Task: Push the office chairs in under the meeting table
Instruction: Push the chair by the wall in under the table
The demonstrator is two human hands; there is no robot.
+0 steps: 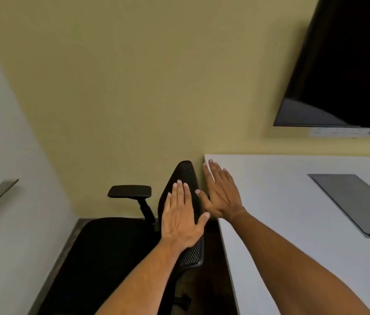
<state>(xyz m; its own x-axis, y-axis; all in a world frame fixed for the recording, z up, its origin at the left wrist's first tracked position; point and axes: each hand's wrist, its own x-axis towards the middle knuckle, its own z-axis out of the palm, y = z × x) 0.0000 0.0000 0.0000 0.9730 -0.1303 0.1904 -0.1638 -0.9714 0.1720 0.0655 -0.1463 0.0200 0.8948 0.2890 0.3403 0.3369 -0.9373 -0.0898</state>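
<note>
Both hands are held flat with fingers spread, nothing grasped. The left hand (180, 220) is seen over the mesh back of the chair (111, 251); contact cannot be told. The right hand (221, 192) is stretched over the corner of the table (293, 212). The chair is parked just beside the table, its seat turned away from the table.

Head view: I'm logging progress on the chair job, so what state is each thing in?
Office chair: turned sideways, backrest towards the table, not pushed under.
Left hand: open, flat over the backrest.
Right hand: open, fingers spread, at the table edge.
Wall screen: dark.
Table hatch: closed.
</note>
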